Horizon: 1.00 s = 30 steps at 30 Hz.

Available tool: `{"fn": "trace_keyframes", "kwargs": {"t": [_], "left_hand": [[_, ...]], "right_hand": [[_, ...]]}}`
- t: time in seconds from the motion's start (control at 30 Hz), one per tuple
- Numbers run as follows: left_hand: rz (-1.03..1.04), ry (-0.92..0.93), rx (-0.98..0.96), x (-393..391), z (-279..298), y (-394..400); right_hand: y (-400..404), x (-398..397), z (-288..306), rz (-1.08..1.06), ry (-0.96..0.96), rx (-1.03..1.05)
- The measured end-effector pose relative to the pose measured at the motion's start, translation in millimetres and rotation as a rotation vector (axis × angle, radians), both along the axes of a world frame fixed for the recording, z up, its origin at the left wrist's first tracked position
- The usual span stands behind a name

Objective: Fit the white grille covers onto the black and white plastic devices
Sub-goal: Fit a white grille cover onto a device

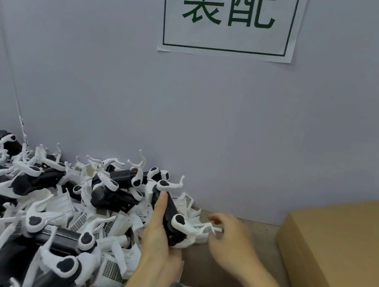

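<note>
Gripping one black and white device [171, 218], left hand [157, 234]; grille cover [203, 229] perhaps beside right hand [229, 239]

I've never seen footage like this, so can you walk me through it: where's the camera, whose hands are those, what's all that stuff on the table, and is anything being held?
There is no machine here. One camera is worn on a person's head and looks forward and down, so the two bare hands are that person's own. The left hand has its grip around a black and white plastic device, fingers wrapped round the dark body. The right hand is beside it, blurred by motion, so I cannot tell whether it holds anything. To the left is a big pile of similar devices, mixed with small white grille covers. On the right sits a brown cardboard box. A paper sign with green characters hangs on the grey wall.
</note>
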<state>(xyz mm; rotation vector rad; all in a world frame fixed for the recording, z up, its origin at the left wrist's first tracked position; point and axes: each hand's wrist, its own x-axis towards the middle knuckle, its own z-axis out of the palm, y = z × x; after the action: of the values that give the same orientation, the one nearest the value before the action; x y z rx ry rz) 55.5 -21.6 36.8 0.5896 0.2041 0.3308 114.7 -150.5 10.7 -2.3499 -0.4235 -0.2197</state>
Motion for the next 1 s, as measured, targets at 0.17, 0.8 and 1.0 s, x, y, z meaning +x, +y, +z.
{"fn": "trace_keyframes", "kwargs": {"t": [0.17,0.8,1.0], "left_hand": [[-0.039,0.037,0.072,1,-1,2],[-0.15,0.287,0.739,2,-2,-9],[-0.164,0.21,0.623,2,3,-23]], "right_hand": [[21,5,9,0.099,0.056,-0.426],[-31,-37,58,0.218,-0.257,0.104],[-8,-44,56,0.383,-0.307,-0.287]]}}
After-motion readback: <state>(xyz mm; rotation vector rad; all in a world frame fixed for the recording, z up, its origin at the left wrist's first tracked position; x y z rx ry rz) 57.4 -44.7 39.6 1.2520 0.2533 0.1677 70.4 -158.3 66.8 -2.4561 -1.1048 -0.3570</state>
